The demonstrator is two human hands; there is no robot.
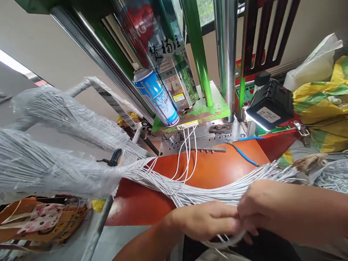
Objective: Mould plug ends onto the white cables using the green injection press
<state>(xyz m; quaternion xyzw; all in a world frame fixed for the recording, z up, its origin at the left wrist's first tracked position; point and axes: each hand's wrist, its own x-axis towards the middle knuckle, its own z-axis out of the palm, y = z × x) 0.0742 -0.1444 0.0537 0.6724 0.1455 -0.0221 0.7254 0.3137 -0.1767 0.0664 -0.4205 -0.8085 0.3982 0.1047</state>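
Head view. The left hand and the right hand are low in the middle of the picture and touch each other at the fingertips. Both are closed in a pinch on a few loose white wires, which hang in a small loop just under the hands.

These wires seem to come from the thick bundle of thin white wires that lies across the orange-red table top, just behind the hands. The left part of the bundle is wrapped in a clear plastic sleeve.

Four other white wires run from the bundle up to the grey metal fixture plate at the foot of the green press machine. A blue and white spray can stands on the machine base, to the left of the plate. A thin blue-handled tool lies near the plate on its right, under a black box lamp.

In my judgement, the step in hand is the separating of a few wires from the bundle. The strands lie close and cross each other, so a next move calls for a firm pinch on the chosen wires only. It also calls for a slow, straight pull, so that the neighbouring wires are not dragged along.
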